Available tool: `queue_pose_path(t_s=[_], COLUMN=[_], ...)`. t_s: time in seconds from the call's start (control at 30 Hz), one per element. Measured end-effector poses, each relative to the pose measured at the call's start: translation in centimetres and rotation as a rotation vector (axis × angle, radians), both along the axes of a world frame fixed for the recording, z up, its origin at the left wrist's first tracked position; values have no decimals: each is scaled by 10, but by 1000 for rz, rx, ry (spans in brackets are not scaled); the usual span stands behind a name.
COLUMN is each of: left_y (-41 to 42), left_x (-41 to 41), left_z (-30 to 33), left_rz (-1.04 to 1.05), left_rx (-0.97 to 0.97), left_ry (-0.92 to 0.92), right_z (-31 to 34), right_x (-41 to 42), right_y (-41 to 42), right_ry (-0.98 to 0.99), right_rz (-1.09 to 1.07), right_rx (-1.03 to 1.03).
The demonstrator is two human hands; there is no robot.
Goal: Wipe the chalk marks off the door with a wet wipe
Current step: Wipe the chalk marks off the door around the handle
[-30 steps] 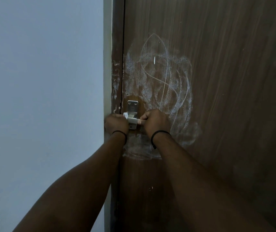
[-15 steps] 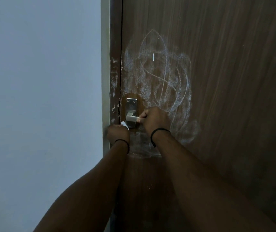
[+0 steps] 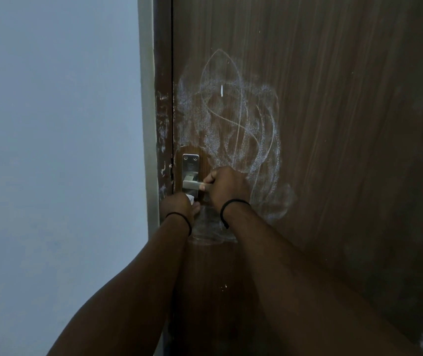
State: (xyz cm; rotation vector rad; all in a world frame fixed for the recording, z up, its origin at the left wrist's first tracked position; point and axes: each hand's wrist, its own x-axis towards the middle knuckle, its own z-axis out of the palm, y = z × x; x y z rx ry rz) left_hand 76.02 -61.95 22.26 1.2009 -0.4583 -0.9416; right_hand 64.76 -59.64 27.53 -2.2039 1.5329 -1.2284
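Left hand [image 3: 178, 205] clutches a mostly hidden wipe [image 3: 190, 198], now lower; right hand [image 3: 227, 186] grips the handle [image 3: 192, 185].

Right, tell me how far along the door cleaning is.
Done: only a dark patch around the handle plate looks free of chalk. In hand: the left hand holds the wet wipe just below the plate, while the right hand grips the lever handle. Left: most of it; the chalk marks above and right of the handle, the smear below it and the streaks on the door frame.
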Motion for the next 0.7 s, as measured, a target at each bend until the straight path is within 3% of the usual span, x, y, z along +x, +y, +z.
queue_pose_path(t_s=[0.3,0.43,0.53,0.63,0.7], left_y=[16,15,10,8,9], left_x=[-19,-32,-37,-34,-29], left_z=[-17,-6,0,-2,-7], left_rz=[-52,36,112,110,85], left_rx=[-76,-110,-155,-125,-186], left_ry=[-108,-85,66,-25,92], right_z=[-1,-1,-2,-3,-3], right_x=[-1,-2,-1,-1,-2], right_y=[0,0,0,-2,-4], right_ry=[1,-20,-12,-13,-7], right_rz=[21,22,27,32,39], right_rx=[-13,-15,-24,-25,-15])
